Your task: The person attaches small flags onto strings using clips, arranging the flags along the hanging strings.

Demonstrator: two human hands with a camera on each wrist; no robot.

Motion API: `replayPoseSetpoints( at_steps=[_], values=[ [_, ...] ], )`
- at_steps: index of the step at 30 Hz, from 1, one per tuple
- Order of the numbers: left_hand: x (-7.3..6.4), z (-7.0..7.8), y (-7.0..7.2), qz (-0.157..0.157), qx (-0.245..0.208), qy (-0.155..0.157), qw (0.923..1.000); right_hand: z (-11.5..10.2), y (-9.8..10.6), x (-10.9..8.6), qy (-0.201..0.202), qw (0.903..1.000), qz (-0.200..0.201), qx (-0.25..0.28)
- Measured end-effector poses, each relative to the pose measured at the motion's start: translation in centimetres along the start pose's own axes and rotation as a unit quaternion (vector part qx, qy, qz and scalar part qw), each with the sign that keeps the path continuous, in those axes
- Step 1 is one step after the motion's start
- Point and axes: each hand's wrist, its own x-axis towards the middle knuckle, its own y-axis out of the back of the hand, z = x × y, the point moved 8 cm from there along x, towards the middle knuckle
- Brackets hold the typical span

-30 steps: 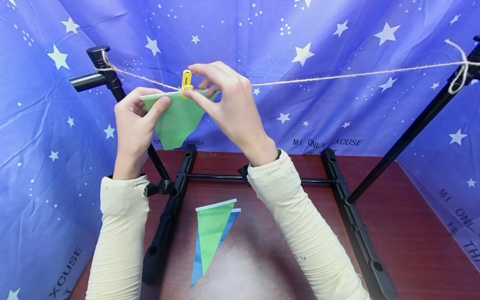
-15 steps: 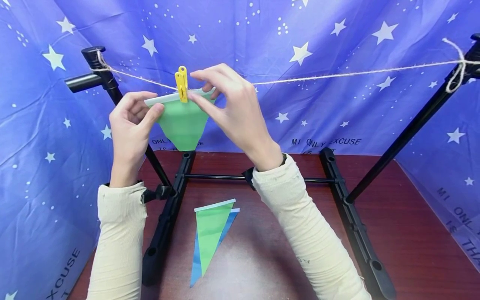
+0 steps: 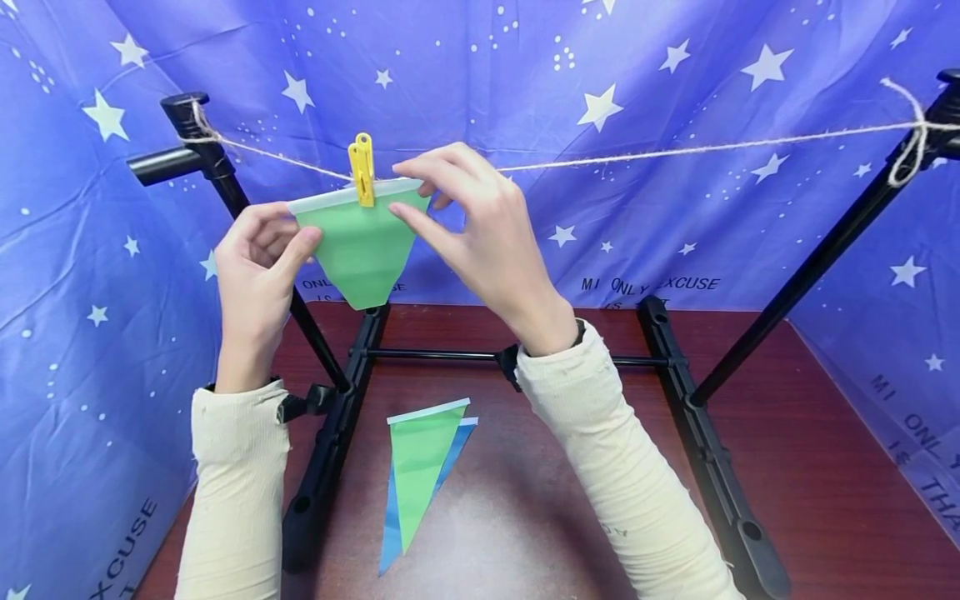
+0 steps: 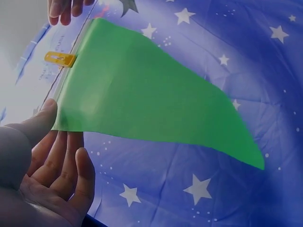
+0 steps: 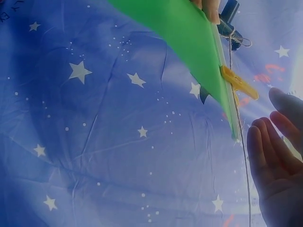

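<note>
A green pennant (image 3: 360, 250) with a white top strip hangs at the twine (image 3: 675, 152), under a yellow clothespin (image 3: 362, 171) clipped over its top edge. My left hand (image 3: 258, 279) is at the pennant's left corner, thumb in front and fingertips partly hidden behind it; thumb and forefinger stand apart. In the left wrist view the thumb (image 4: 45, 116) overlaps the white strip. My right hand (image 3: 487, 225) is by the right corner, thumb and fingers spread. The right wrist view shows that right hand (image 5: 279, 161) apart from the pennant, beside the clothespin (image 5: 239, 82).
A green pennant (image 3: 423, 458) lies over a blue one (image 3: 390, 529) on the dark red table (image 3: 525, 533). The twine is tied to a black stand's left post (image 3: 228, 183) and right post (image 3: 810, 283). A starry blue cloth (image 3: 525, 83) surrounds the table.
Both hands have loosened and drawn slightly away from the pennant, the left downward, the right to the right. The clothespin has turned to show its side, and the pennant now faces forward.
</note>
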Motion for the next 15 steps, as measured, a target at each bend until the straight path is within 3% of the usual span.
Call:
replayPoseSetpoints(
  at_steps=[15],
  values=[
    [-1.7,-0.9,0.7,-0.004,-0.009,0.015,0.9998,0.8,0.4,-1.8,0.001,0.9998,0.005,-0.017]
  ],
)
